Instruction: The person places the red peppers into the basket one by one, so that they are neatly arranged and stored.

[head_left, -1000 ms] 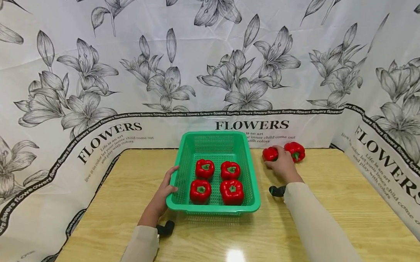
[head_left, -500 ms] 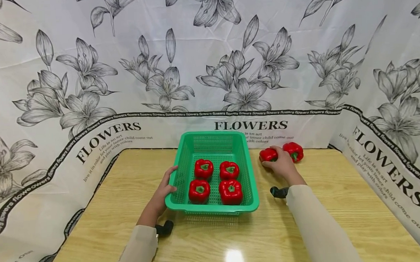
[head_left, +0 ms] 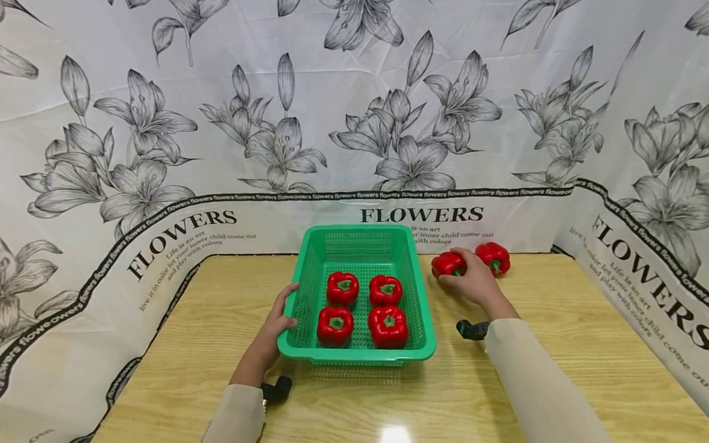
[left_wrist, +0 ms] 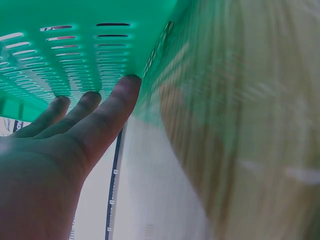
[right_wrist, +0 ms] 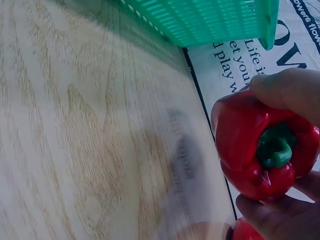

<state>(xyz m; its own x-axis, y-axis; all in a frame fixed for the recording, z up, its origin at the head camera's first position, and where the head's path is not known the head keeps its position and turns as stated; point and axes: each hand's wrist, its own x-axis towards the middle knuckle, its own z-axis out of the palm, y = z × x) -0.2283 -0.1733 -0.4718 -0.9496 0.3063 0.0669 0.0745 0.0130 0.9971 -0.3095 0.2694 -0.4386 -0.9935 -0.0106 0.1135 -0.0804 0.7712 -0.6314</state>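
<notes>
My right hand grips a red bell pepper just right of the basket. In the right wrist view the thumb lies on one side of this pepper and fingers are on the other, its green stem facing the camera. Another red bell pepper rests just beyond that hand. The green plastic basket holds several red bell peppers, stems up, in two rows. My left hand touches the basket's left side; in the left wrist view its straight fingers lie against the slotted wall.
The basket stands on a light wooden table. A white flower-print cloth with lettering hangs behind the table and along its sides. A black wrist device sits by the right sleeve, and a similar device by the left.
My right hand has moved slightly left with the bell pepper, widening the space to the other loose one. The left hand stays at the basket. The head view has shifted a little.
</notes>
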